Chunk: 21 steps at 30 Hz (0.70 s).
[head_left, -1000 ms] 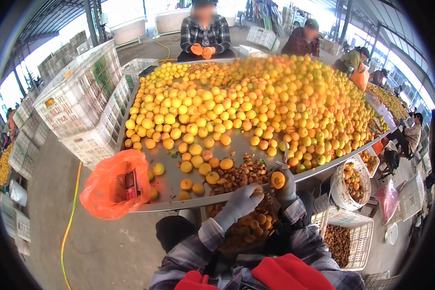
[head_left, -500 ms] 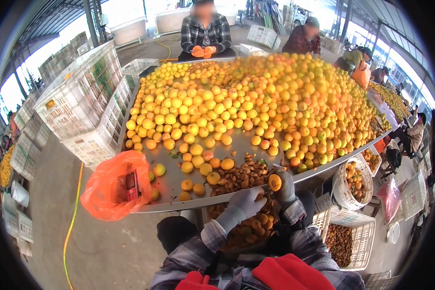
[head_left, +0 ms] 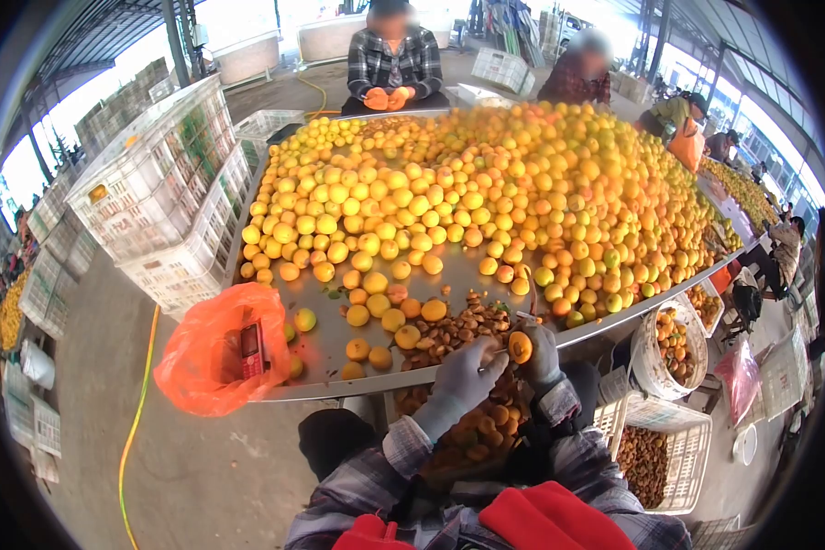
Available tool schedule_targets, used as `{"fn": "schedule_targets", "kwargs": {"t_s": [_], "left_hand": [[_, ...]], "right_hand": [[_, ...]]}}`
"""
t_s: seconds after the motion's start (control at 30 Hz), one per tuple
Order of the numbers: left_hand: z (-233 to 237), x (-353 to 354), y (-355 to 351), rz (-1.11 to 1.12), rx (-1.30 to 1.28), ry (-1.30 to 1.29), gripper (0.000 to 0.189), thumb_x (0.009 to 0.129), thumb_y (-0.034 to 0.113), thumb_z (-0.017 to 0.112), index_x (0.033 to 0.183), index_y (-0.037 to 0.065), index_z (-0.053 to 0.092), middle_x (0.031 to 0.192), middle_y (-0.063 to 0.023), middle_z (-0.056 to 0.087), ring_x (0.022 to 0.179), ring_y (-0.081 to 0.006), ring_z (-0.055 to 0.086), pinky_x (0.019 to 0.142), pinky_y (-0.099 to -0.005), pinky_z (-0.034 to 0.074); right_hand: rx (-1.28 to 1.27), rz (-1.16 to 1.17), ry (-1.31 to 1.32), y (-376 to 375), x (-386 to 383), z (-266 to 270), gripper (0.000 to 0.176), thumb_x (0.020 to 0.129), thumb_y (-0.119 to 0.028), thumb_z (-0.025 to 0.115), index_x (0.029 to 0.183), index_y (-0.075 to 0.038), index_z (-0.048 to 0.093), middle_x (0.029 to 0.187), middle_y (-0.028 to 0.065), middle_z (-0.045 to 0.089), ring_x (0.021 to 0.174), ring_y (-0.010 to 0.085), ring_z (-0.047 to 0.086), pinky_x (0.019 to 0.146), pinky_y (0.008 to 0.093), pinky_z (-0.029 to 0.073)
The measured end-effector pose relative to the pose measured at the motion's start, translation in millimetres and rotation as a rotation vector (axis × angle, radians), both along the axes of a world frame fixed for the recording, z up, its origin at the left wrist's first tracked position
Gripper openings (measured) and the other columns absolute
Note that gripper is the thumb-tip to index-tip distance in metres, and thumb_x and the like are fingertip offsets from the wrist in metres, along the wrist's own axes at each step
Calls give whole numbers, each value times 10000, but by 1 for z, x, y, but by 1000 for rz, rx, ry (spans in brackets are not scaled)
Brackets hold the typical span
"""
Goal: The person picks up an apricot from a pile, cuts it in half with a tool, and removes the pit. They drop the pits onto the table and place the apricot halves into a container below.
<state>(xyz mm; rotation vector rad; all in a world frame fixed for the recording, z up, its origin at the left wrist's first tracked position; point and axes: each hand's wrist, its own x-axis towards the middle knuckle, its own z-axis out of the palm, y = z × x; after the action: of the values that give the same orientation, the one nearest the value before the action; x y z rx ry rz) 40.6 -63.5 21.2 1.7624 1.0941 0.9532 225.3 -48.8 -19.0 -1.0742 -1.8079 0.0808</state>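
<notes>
Sheet-metal counter (head_left: 325, 344) fills the middle of the view. A heap of apricots (head_left: 486, 183) covers most of it, thinning to scattered single fruits toward the near edge. Stacked white crates (head_left: 156, 192) stand just beside the counter's left side. At the far end sits another person in a checked shirt, whose orange gloves (head_left: 387, 96) are held together at the heap's edge.

An orange bag (head_left: 206, 353) lies on the near left corner of the counter, with a red phone (head_left: 250, 350) showing through it. Below the near edge, against the person's knees, a basket of halved fruit (head_left: 472, 431) is partly hidden by the arms. To the right stand a white bucket (head_left: 646, 371) holding fruit and a white crate (head_left: 678, 458) with brown contents.

A pile of brown pits (head_left: 458, 330) lies on the counter just in front of the 2 gloved hands. The right hand (head_left: 544, 359) grips 1 cut apricot (head_left: 521, 346) at the counter's edge, its orange face turned up. The left hand (head_left: 463, 378) has its fingers bunched against that fruit's left side; whether they pinch it cannot be told.
</notes>
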Motion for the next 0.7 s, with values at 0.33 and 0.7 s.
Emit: {"fn": "schedule_targets", "kwargs": {"t_s": [0.33,0.7], "left_hand": [[5,-1,3,42,136,-255,445,778,236,732,1109,3,547,956,-131,612,748,-243,644,647,-303,513],[0,9,5,126,6,-497,362,865,288,639,1078,16,531,984,-44,532,929,-117,516,816,-280,429]], "right_hand": [[-767,275,1068,-5,-43,46,276,929,-223,541,1012,37,587,842,57,633,717,113,600,631,233,495],[-461,-59,1046,15,-68,39,115,876,-84,592,945,6,614,800,-11,604,686,48,534,597,193,428]]}}
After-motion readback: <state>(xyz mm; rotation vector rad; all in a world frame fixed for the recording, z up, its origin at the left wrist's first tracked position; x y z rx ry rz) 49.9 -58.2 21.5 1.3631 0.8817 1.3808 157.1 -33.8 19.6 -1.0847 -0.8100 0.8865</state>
